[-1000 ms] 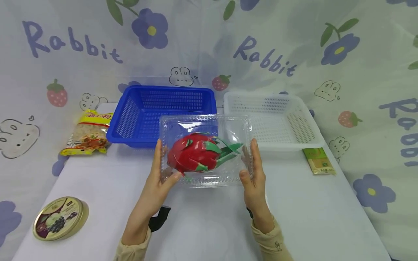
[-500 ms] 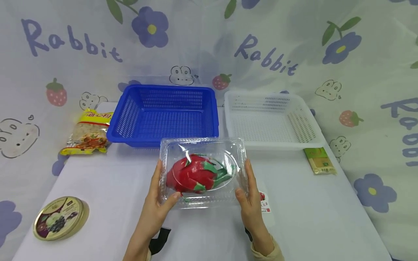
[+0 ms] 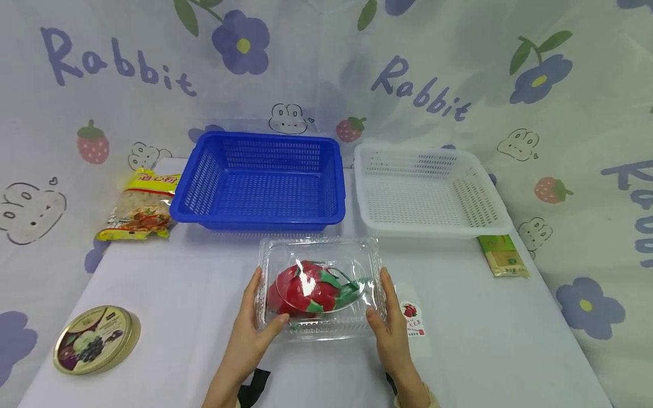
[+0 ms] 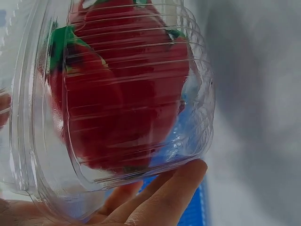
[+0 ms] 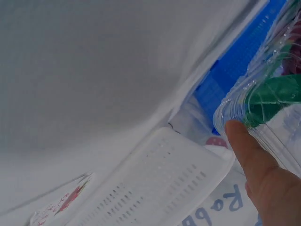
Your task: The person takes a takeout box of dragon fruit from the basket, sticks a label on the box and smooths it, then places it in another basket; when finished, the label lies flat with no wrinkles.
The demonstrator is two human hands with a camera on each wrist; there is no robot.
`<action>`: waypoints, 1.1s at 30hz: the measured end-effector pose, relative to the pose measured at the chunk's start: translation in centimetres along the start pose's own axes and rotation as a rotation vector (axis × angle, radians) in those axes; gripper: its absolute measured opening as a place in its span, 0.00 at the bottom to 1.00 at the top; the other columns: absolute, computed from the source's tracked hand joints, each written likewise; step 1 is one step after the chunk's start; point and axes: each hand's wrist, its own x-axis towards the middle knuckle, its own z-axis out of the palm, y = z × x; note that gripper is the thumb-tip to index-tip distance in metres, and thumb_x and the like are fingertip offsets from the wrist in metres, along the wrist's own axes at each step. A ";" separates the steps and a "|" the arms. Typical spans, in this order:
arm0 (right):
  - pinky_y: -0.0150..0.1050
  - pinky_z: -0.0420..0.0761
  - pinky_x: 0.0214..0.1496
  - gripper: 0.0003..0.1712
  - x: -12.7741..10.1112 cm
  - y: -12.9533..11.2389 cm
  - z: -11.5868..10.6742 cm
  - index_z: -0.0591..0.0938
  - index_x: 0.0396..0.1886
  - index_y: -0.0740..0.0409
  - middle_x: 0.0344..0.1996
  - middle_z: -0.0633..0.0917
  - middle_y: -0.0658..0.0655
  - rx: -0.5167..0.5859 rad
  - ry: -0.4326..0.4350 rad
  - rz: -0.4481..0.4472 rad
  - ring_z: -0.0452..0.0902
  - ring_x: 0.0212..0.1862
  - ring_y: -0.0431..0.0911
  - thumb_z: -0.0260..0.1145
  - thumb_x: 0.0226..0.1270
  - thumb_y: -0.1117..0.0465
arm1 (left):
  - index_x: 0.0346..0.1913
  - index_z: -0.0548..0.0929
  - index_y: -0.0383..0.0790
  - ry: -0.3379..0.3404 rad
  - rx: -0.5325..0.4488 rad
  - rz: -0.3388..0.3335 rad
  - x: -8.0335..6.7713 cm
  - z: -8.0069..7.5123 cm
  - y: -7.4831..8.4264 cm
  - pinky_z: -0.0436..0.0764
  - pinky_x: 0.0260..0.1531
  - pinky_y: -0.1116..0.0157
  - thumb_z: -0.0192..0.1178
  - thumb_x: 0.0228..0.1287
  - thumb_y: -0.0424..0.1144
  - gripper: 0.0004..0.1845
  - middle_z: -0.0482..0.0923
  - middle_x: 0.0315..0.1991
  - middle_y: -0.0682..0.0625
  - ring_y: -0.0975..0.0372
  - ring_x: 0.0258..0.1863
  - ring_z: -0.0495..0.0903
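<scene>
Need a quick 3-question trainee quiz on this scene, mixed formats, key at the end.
1. True or false: the person's left hand and right hand both hold the clear rectangular plastic box, with a red-and-green dragon fruit inside.
2. Fill in: the rectangular blue plastic basket stands left of a rectangular ____ plastic basket.
3. The round gold-rimmed tin with a fruit-printed lid is: A) inside the box; B) in the right hand; C) on the white-covered table.

Key: 1. True. 2. White, the white basket. 3. C.
</scene>
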 end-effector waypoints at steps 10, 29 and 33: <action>0.13 0.46 0.68 0.40 -0.4 0.1 -0.4 0.53 0.77 0.55 0.76 0.55 0.62 -0.112 -0.047 0.122 0.44 0.77 0.36 0.57 0.69 0.65 | 0.78 0.43 0.52 -0.017 0.022 -0.048 -0.3 0.5 -0.5 0.49 0.63 0.28 0.65 0.61 0.41 0.50 0.41 0.78 0.37 0.37 0.76 0.41; 0.65 0.53 0.73 0.45 -0.1 0.0 -1.1 0.49 0.77 0.58 0.77 0.53 0.62 -0.268 -0.168 0.238 0.47 0.77 0.61 0.61 0.69 0.53 | 0.78 0.37 0.53 -0.060 0.141 -0.054 -0.2 0.7 -1.2 0.50 0.62 0.28 0.62 0.63 0.46 0.51 0.41 0.77 0.35 0.35 0.74 0.44; 0.63 0.53 0.73 0.47 -0.2 0.0 -1.5 0.48 0.78 0.58 0.77 0.53 0.61 -0.291 -0.202 0.239 0.47 0.77 0.60 0.62 0.68 0.52 | 0.78 0.37 0.54 -0.058 0.162 -0.046 -0.3 0.6 -1.2 0.49 0.60 0.26 0.62 0.62 0.48 0.52 0.34 0.78 0.39 0.35 0.75 0.39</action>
